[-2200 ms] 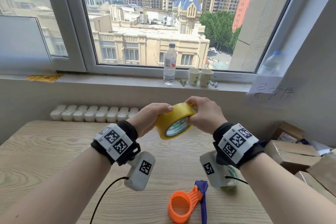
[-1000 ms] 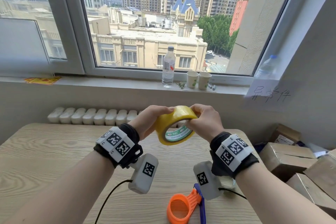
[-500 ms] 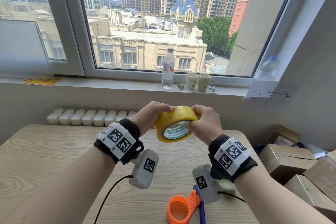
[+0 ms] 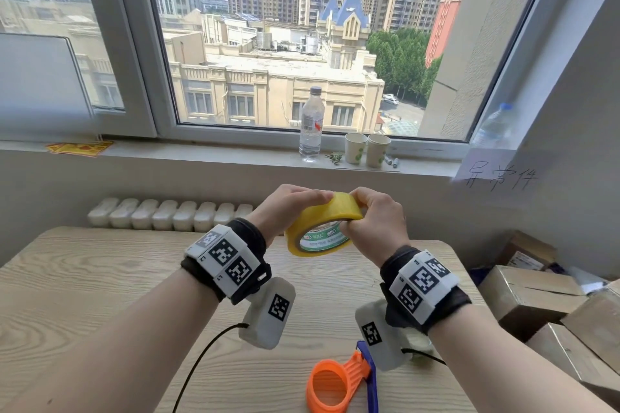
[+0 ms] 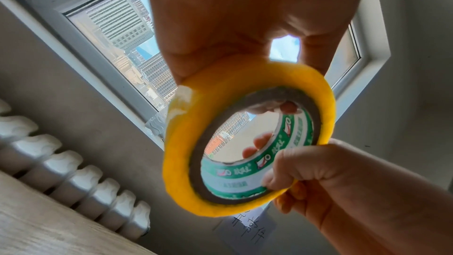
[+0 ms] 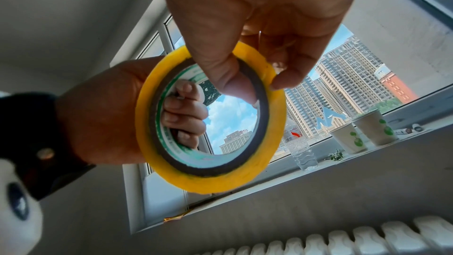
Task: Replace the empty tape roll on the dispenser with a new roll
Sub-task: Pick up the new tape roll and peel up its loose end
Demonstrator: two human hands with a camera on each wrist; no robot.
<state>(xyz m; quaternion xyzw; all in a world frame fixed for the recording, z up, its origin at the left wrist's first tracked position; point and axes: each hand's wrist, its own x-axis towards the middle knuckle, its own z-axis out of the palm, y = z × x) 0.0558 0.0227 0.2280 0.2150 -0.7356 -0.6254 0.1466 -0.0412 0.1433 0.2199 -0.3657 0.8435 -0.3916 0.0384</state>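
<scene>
Wooden table (image 4: 84,295) bears one orange dispenser (image 4: 335,382); left hand (image 4: 285,208) and right hand (image 4: 375,221) grasp one tape roll (image 4: 322,211).

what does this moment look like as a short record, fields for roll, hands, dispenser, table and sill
roll: yellow tape roll with green-printed core, held in the air above the table
left hand: left hand grips the roll's left side, fingers curled through the core
right hand: right hand grips the right side, thumb inside the core, fingertips at the rim
dispenser: orange dispenser lies on the wooden table, untouched, ring empty
sill: water bottle and two paper cups
stage: new roll not yet fitted
</scene>
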